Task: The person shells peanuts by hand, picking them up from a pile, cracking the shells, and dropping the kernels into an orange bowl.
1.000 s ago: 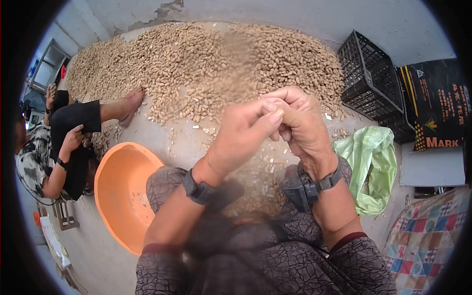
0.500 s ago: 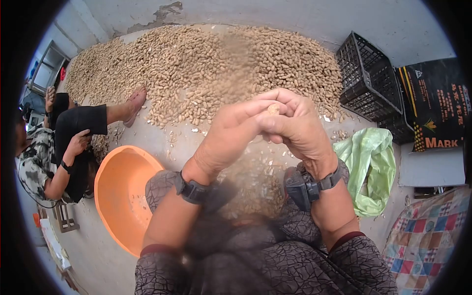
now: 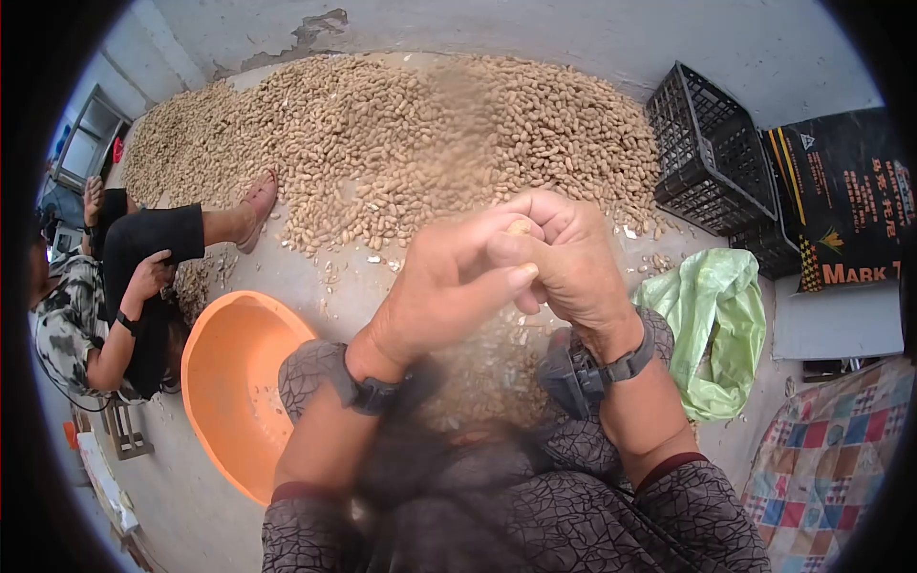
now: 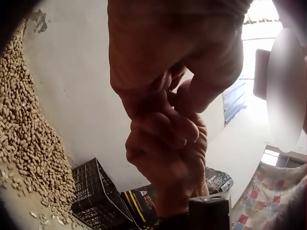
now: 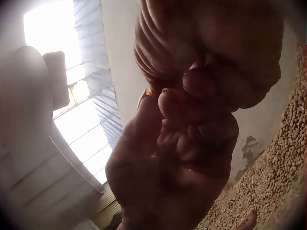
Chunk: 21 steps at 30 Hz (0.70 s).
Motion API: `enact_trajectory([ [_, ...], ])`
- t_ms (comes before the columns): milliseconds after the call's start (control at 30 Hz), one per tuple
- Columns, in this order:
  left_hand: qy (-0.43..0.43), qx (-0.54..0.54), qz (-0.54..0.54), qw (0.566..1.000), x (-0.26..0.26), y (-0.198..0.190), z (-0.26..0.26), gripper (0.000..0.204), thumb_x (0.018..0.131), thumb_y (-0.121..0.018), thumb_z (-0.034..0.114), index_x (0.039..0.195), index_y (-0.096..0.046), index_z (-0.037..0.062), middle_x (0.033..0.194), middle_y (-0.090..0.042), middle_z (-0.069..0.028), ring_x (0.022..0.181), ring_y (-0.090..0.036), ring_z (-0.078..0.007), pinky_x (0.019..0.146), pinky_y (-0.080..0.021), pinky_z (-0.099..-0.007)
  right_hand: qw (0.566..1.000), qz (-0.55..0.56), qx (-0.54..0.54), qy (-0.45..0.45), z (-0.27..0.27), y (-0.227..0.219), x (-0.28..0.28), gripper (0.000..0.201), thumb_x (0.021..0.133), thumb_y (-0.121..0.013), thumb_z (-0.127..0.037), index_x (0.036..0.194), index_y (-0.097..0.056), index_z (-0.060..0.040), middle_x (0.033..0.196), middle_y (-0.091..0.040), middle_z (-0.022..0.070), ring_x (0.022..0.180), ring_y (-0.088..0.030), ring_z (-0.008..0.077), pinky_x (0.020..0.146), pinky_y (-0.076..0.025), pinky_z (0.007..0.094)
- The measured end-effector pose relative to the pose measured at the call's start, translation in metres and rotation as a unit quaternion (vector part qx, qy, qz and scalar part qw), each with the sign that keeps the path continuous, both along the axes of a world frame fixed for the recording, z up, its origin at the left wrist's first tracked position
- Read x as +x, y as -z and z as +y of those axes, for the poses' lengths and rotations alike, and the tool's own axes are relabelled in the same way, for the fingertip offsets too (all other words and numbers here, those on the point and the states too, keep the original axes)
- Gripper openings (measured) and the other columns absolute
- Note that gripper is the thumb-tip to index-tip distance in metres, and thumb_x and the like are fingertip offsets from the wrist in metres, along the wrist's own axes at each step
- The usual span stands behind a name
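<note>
Your left thumb has slid down below your right thumb, and the peanut (image 3: 519,227) shows less than before. Your right hand (image 3: 581,269) pinches it up between both hands, but whether your left hand (image 3: 435,277) grips it too, you can't tell.

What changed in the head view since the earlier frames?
Left hand's thumb has dropped toward the wearer, tip now below the right hand's thumb. Peanut, plainer half a second ago, is now mostly covered by fingers. No release visible. Same: hands together, peanut pile, orange basin, green sack.
</note>
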<state>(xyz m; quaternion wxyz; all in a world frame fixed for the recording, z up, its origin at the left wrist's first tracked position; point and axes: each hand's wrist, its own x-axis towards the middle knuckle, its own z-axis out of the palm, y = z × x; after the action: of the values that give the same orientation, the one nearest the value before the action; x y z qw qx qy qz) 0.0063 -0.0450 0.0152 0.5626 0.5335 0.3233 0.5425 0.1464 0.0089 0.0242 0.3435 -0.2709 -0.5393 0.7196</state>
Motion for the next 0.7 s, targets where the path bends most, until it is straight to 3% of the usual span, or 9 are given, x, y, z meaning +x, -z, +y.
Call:
enact_trajectory([
  [67,-0.001,0.031,0.056,0.998,-0.002,0.002,0.001,0.026,0.085,-0.052,0.000,0.110,-0.056,-0.0065,0.088,-0.060,-0.0060,0.073,-0.061,-0.0103,0.066,-0.051,-0.0228,1.000,0.007,0.006,0.006,0.001,0.003,0.000,0.019,0.082,-0.068,-0.012,0.086,-0.061,0.0057,0.062,-0.060,0.0063,0.042,-0.050,0.0065,0.036,-0.036,0.0190],
  [300,-0.034,-0.008,0.004,0.999,0.005,0.006,-0.001,0.018,0.087,-0.053,0.000,0.103,-0.057,-0.0061,0.089,-0.061,-0.0071,0.071,-0.061,-0.0105,0.065,-0.051,-0.0230,1.000,0.002,-0.004,0.020,0.001,0.005,-0.004,0.015,0.083,-0.064,-0.008,0.085,-0.061,0.0063,0.062,-0.060,0.0064,0.039,-0.048,0.0064,0.034,-0.034,0.0196],
  [367,-0.036,-0.029,0.024,0.999,0.003,0.005,-0.002,0.026,0.089,-0.051,0.011,0.105,-0.057,-0.0078,0.089,-0.063,-0.0112,0.072,-0.062,-0.0137,0.071,-0.048,-0.0260,1.000,0.002,-0.008,0.024,0.001,0.005,-0.006,0.014,0.083,-0.063,-0.008,0.085,-0.061,0.0060,0.062,-0.060,0.0060,0.039,-0.048,0.0061,0.034,-0.033,0.0196],
  [433,-0.039,-0.021,0.020,0.999,-0.001,0.012,0.001,0.024,0.089,-0.050,0.009,0.105,-0.058,-0.0072,0.090,-0.063,-0.0098,0.072,-0.062,-0.0127,0.071,-0.048,-0.0257,1.000,0.002,-0.012,0.027,0.002,0.007,-0.009,0.014,0.083,-0.063,-0.007,0.085,-0.061,0.0057,0.062,-0.060,0.0056,0.039,-0.047,0.0058,0.034,-0.032,0.0197],
  [567,-0.030,-0.064,-0.030,0.997,-0.008,0.012,0.010,0.026,0.090,-0.048,0.013,0.101,-0.061,-0.0058,0.088,-0.063,-0.0073,0.075,-0.060,-0.0116,0.072,-0.047,-0.0256,0.997,-0.044,0.051,0.040,0.008,0.021,-0.014,0.016,0.082,-0.065,-0.010,0.090,-0.062,0.0031,0.068,-0.060,0.0020,0.049,-0.049,0.0027,0.040,-0.035,0.0181],
  [600,-0.096,-0.072,-0.018,0.993,-0.005,0.017,0.012,0.027,0.089,-0.047,0.016,0.097,-0.063,-0.0054,0.087,-0.063,-0.0059,0.080,-0.059,-0.0106,0.072,-0.046,-0.0248,0.993,-0.063,0.086,0.058,0.008,0.025,-0.016,0.017,0.082,-0.066,-0.011,0.094,-0.062,0.0011,0.070,-0.060,-0.0006,0.050,-0.047,0.0001,0.041,-0.033,0.0164],
  [633,-0.096,-0.074,-0.021,0.992,-0.005,0.020,0.012,0.027,0.089,-0.047,0.016,0.097,-0.063,-0.0054,0.087,-0.063,-0.0059,0.080,-0.059,-0.0106,0.072,-0.046,-0.0248,0.993,-0.067,0.084,0.056,0.007,0.028,-0.018,0.017,0.082,-0.066,-0.011,0.094,-0.062,0.0011,0.070,-0.060,-0.0006,0.050,-0.047,0.0001,0.041,-0.033,0.0164],
  [700,-0.094,-0.113,-0.017,0.989,-0.009,0.022,0.015,0.027,0.090,-0.048,0.016,0.097,-0.064,-0.0050,0.088,-0.063,-0.0049,0.084,-0.058,-0.0099,0.074,-0.046,-0.0242,0.977,-0.060,0.179,0.094,0.008,0.032,-0.022,0.017,0.082,-0.066,-0.009,0.094,-0.062,0.0010,0.075,-0.061,-0.0012,0.053,-0.047,-0.0012,0.042,-0.033,0.0150],
])
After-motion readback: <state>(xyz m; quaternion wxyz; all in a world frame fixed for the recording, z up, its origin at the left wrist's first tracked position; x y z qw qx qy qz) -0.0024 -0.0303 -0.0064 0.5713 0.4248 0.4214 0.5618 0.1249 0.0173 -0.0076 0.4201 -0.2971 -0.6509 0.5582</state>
